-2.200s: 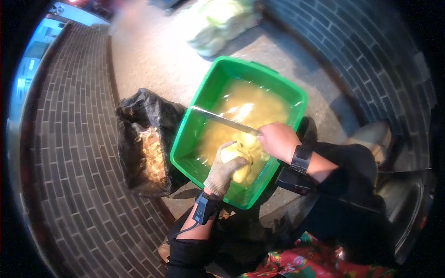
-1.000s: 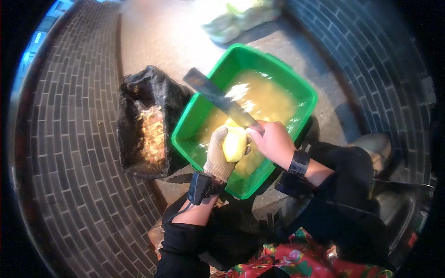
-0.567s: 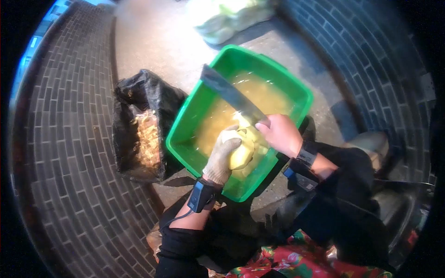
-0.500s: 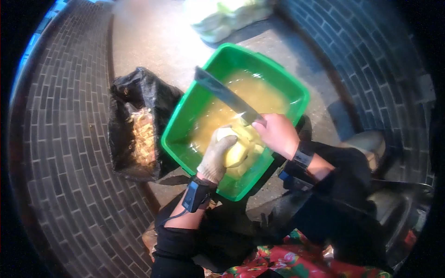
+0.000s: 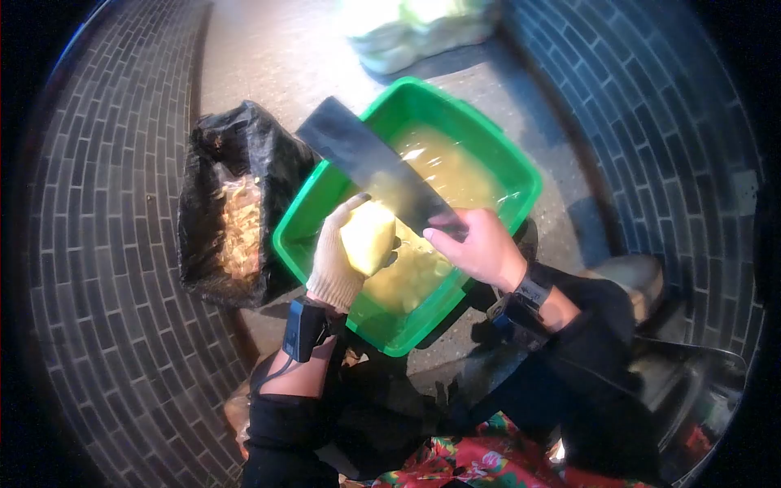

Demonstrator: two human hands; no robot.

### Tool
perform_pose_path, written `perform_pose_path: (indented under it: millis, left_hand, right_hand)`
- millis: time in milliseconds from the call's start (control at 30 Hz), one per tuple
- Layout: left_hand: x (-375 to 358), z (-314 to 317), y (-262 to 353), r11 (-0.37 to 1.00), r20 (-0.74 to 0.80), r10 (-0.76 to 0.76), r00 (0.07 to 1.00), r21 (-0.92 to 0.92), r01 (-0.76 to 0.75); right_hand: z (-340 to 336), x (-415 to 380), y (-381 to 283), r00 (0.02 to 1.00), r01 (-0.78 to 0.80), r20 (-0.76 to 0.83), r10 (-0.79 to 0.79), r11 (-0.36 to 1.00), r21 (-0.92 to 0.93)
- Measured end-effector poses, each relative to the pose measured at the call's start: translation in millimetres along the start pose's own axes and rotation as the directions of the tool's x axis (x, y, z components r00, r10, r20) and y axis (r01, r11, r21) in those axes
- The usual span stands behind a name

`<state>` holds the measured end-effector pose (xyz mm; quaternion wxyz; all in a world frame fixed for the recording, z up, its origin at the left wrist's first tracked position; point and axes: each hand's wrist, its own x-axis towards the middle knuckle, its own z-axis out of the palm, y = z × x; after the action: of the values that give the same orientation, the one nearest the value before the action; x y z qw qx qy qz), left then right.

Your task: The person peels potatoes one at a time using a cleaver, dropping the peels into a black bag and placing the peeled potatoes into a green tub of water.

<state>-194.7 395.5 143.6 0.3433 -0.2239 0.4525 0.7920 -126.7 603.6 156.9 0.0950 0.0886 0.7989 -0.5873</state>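
Observation:
My left hand [image 5: 332,259], in a pale knit glove, closes around a peeled potato [image 5: 368,237] over the left side of a green basin [image 5: 464,122]. Bare, my right hand [image 5: 486,250] grips a broad-bladed cleaver [image 5: 354,152]. The blade points up and to the left, its flat dark face turned toward me, above the basin and to the right of the potato. A gap separates blade and potato. Cloudy yellowish water fills the lower part of the basin, and pale pieces [image 5: 399,285] lie in it near my hands.
Left of the basin stands a black plastic bag [image 5: 281,175] holding peelings [image 5: 241,232]. A bulky pale green bundle [image 5: 423,37] sits at the far side. Brick-patterned surfaces [image 5: 122,220] flank both sides. A dark shiny container [image 5: 691,398] is at lower right.
My left hand has moved left and slightly up with the potato, away from the cleaver. The cleaver has turned from nearly edge-on to showing its broad face.

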Motion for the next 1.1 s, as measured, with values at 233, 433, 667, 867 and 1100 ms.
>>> perform_pose_path:
  millis: [233, 433, 667, 867, 1100]
  left_hand:
    - [-2.8, -5.4, -0.9, 0.989, 0.015, 0.127, 0.992, 0.069, -0.128]
    - [-9.8, -10.7, -7.4, 0.979, 0.239, 0.123, 0.963, 0.130, -0.158]
    - [-13.5, 6.4, -20.4, 0.989, 0.271, 0.128, 0.954, -0.102, -0.104]
    - [-6.4, 11.8, -38.6, 0.976, 0.178, 0.204, 0.963, 0.038, -0.214]
    - [-13.5, 16.6, -49.1, 0.957, 0.310, 0.047, 0.950, 0.258, -0.132]
  right_hand:
    - [5.9, 3.0, 0.5, 0.993, 0.111, -0.022, -0.114, 0.986, -0.121]
    - [20.2, 4.9, 9.3, 0.963, 0.259, -0.054, -0.266, 0.959, -0.112]
    - [34.2, -3.3, 1.1, 0.949, 0.211, -0.212, -0.232, 0.970, -0.118]
    - [35.0, 1.1, 14.7, 0.946, 0.131, -0.285, -0.155, 0.986, -0.103]
    - [6.9, 10.8, 29.7, 0.984, -0.042, -0.178, -0.005, 0.965, -0.259]
